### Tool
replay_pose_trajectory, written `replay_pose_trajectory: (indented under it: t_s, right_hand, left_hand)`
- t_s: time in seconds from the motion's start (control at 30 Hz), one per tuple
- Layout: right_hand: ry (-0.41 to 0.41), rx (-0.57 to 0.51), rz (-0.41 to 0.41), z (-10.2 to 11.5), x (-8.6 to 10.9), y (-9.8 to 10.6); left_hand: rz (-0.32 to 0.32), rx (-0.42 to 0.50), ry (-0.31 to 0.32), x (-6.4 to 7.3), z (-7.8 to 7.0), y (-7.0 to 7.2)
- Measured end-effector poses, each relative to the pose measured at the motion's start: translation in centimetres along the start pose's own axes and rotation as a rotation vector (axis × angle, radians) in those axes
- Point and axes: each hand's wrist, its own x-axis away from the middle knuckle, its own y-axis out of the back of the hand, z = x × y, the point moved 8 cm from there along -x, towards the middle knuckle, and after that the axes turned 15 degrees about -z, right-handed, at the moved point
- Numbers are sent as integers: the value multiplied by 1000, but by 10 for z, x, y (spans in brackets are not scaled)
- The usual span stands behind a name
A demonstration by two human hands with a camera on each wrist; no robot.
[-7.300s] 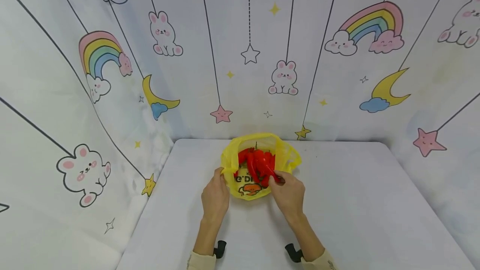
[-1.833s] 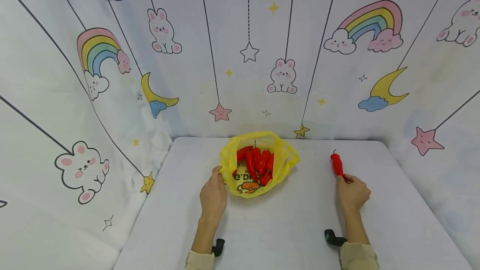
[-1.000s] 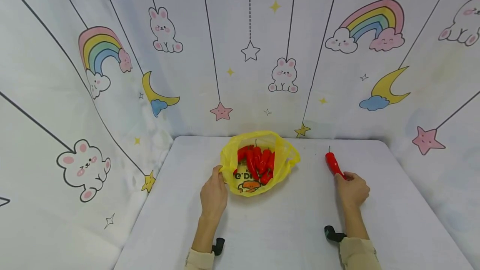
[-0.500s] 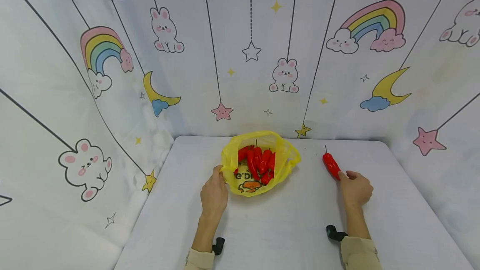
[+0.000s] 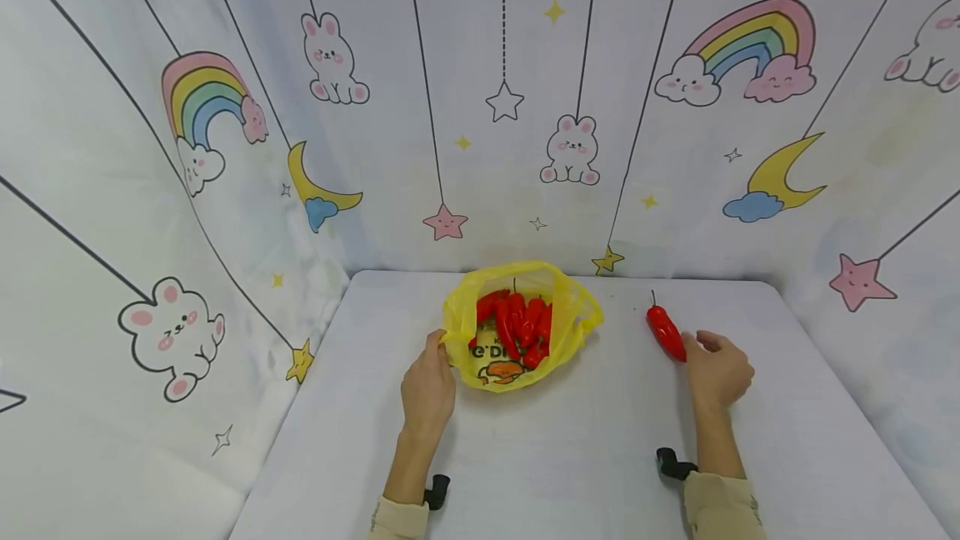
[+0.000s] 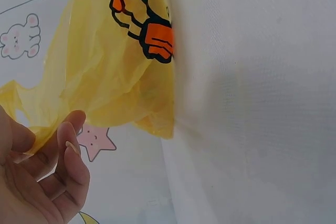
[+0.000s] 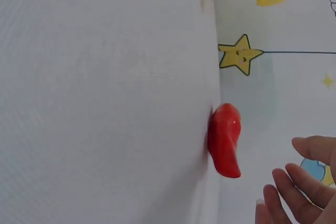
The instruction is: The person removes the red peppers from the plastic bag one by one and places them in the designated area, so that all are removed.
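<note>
We list first the cartoon-printed fabric backdrop (image 5: 390, 40), standing behind the yellow plastic bag. Next, one white table (image 5: 570, 457), extending beneath and around the bag. Next, the yellow plastic bag (image 5: 574, 315) itself, our landmark, its mouth turned towards us, orange-and-black print inside. Within the bag, one cluster of red chili peppers (image 5: 517, 313), several, heaped, exact count hidden. At the bag's left edge, one left hand (image 5: 429, 386), thumb and fingers clamped on the thin film. Well to the bag's right, one right hand (image 5: 718, 375), thumb and fingers apart, gripping nothing. Last and smallest, one loose red chili pepper (image 5: 665, 333), lying on the table to the bag's right, its stem end pointing away from us, its tip just beside the right fingertips. We judge the step in hand to be setting this pepper down; done well, it wants the fingers spread wide and drawn back level, so that the smooth body is not nudged or rolled, while a light, steady pinch at the bag's edge should hold its mouth wide without tipping it.
</note>
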Motion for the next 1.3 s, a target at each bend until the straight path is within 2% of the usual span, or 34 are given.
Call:
replay_pose_trajectory:
  t_s: [0.1, 0.3, 0.57, 0.87, 1.13, 1.3]
  right_hand:
    - [30, -35, -3, 11, 2, 2]
    - [156, -127, 15, 42, 10, 4]
    - [179, -190, 29, 70, 20, 12]
    - [264, -243, 18, 93, 33, 12]
    - [329, -299, 70, 112, 49, 6]
    - [343, -350, 111, 121, 59, 0]
  left_hand:
    - [9, -1, 6, 1, 0, 0]
    - [11, -4, 14, 1, 1, -1]
    - [0, -8, -6, 1, 1, 0]
    - [1, -4, 10, 2, 3, 0]
    - [-6, 1, 13, 1, 4, -2]
    - [-4, 3, 17, 2, 4, -2]
